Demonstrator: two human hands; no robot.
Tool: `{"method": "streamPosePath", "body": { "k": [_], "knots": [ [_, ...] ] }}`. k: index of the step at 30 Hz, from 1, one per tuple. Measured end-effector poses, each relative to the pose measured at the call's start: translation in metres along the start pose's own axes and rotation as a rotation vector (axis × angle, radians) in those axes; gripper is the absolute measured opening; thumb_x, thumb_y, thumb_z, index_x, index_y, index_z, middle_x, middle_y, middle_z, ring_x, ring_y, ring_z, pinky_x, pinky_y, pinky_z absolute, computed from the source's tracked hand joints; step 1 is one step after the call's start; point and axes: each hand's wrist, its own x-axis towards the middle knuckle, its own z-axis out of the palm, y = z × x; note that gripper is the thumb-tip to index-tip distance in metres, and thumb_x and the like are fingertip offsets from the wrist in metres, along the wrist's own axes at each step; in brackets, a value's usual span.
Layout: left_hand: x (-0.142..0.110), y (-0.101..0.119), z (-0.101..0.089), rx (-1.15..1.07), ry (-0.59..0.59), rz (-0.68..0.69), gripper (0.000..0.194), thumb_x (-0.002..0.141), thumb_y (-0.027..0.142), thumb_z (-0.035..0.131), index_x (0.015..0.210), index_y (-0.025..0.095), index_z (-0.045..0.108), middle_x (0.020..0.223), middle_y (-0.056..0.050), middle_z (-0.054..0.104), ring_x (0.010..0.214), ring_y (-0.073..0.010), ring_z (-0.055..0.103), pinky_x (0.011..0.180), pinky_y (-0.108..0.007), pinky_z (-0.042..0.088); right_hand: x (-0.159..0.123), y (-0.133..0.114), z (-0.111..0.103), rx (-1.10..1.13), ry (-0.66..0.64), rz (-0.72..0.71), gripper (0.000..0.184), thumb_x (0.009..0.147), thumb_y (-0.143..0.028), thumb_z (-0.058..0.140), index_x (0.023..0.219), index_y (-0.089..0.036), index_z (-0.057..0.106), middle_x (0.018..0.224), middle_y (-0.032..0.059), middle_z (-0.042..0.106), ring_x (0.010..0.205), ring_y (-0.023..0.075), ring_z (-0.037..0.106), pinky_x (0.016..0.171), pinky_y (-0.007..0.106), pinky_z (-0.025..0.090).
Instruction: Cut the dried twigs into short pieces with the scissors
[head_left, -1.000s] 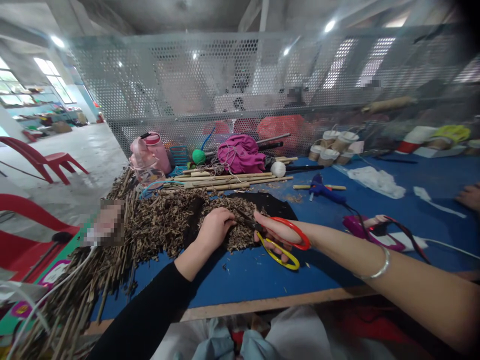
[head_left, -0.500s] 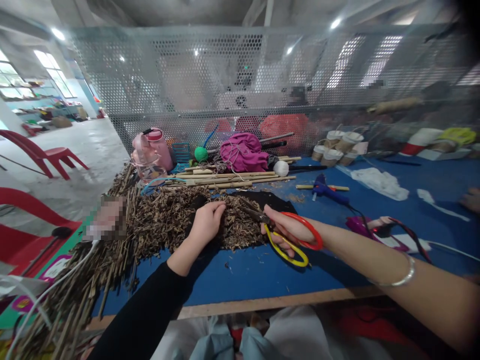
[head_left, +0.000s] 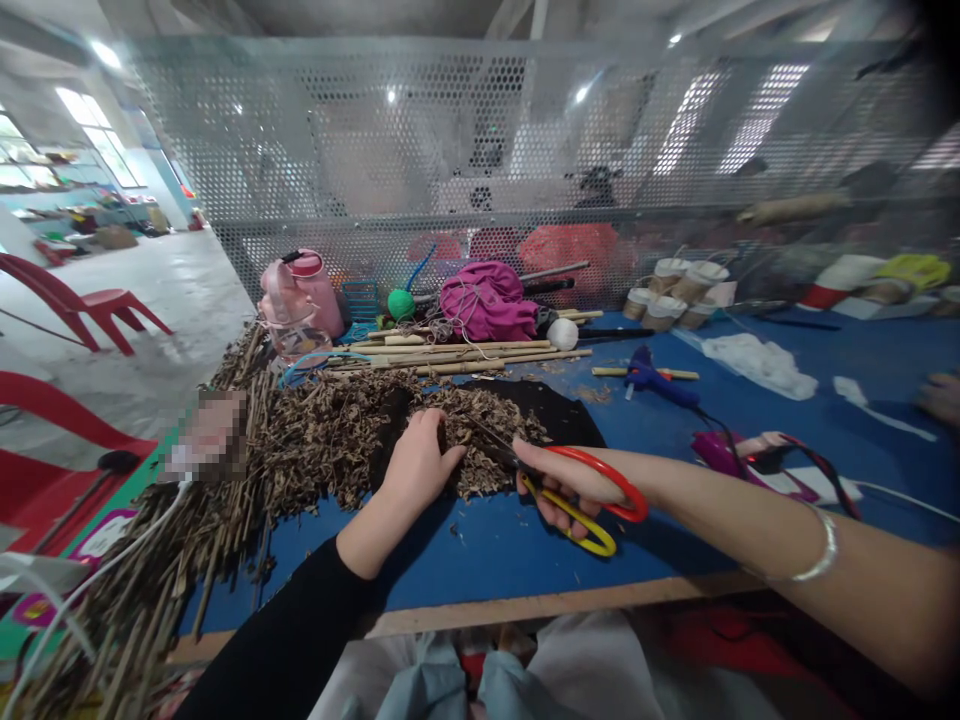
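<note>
My right hand [head_left: 566,480] is closed around a pair of scissors [head_left: 576,520] with one red and one yellow handle loop. Their dark blades point left into a heap of dried brown plant material [head_left: 330,420]; how far apart the blades are is hard to make out. My left hand [head_left: 421,455] rests on the heap left of the blade tips, its thumb standing away from the fingers. Its fingertips are partly lost among the dried bits. Black cloth [head_left: 536,400] lies under and behind the heap on the blue tabletop [head_left: 480,560].
Long dry stalks [head_left: 180,560] hang over the table's left side. Behind the heap lie bamboo sticks [head_left: 465,355], a purple cloth [head_left: 487,300], a white ball [head_left: 563,334] and pink bottles [head_left: 300,310]. A blue glue gun [head_left: 656,380] with a cord lies right. Someone's hand [head_left: 941,395] shows at the right edge.
My left hand has gone from a pinch to thumb and fingers apart, slightly lower. The scissors have shifted a little left and down, their handle loops closer together.
</note>
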Motion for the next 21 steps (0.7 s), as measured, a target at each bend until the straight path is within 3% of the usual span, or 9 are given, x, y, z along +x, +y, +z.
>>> {"method": "streamPosePath", "body": {
  "k": [6, 9, 12, 16, 21],
  "knots": [
    [0.002, -0.003, 0.004, -0.066, 0.019, 0.054, 0.015, 0.073, 0.015, 0.061, 0.086, 0.018, 0.055, 0.088, -0.005, 0.059, 0.083, -0.0184, 0.057, 0.078, -0.031, 0.046, 0.019, -0.016, 0.003, -0.05, -0.02, 0.02, 0.067, 0.074, -0.078, 0.022, 0.079, -0.016, 0.048, 0.05, 0.0003, 0.05, 0.038, 0.0104, 0.049, 0.035, 0.021, 0.042],
    [0.002, -0.002, 0.005, -0.097, -0.001, 0.066, 0.017, 0.072, 0.012, 0.06, 0.087, 0.018, 0.057, 0.089, -0.005, 0.061, 0.085, -0.0182, 0.057, 0.079, -0.03, 0.045, 0.029, -0.016, 0.002, -0.07, -0.007, -0.017, 0.068, 0.071, -0.08, 0.023, 0.074, -0.017, 0.048, 0.043, -0.0046, 0.041, 0.032, 0.0079, 0.041, 0.031, 0.019, 0.038],
    [0.002, -0.003, 0.005, -0.094, -0.012, 0.027, 0.02, 0.071, 0.011, 0.062, 0.089, 0.018, 0.057, 0.09, -0.005, 0.063, 0.084, -0.0191, 0.058, 0.079, -0.031, 0.045, 0.037, -0.01, 0.0, -0.178, 0.089, -0.11, 0.068, 0.068, -0.081, 0.029, 0.071, -0.017, 0.05, 0.04, -0.0069, 0.035, 0.027, 0.0059, 0.033, 0.026, 0.018, 0.031],
    [0.003, -0.006, 0.006, -0.093, -0.008, 0.012, 0.023, 0.069, 0.012, 0.063, 0.091, 0.018, 0.057, 0.089, -0.005, 0.064, 0.082, -0.0194, 0.058, 0.077, -0.032, 0.045, 0.039, -0.001, 0.0, -0.315, 0.175, -0.227, 0.067, 0.07, -0.08, 0.029, 0.068, -0.017, 0.051, 0.038, -0.0065, 0.034, 0.023, 0.0075, 0.033, 0.022, 0.02, 0.027],
    [0.001, -0.005, 0.006, -0.143, 0.016, 0.007, 0.029, 0.07, 0.018, 0.065, 0.098, 0.017, 0.056, 0.094, -0.007, 0.063, 0.084, -0.0204, 0.058, 0.078, -0.033, 0.045, 0.037, 0.002, 0.004, -0.244, 0.194, -0.265, 0.061, 0.075, -0.075, 0.031, 0.069, -0.017, 0.05, 0.039, -0.0077, 0.033, 0.024, 0.0064, 0.031, 0.024, 0.019, 0.027]
  ]
}}
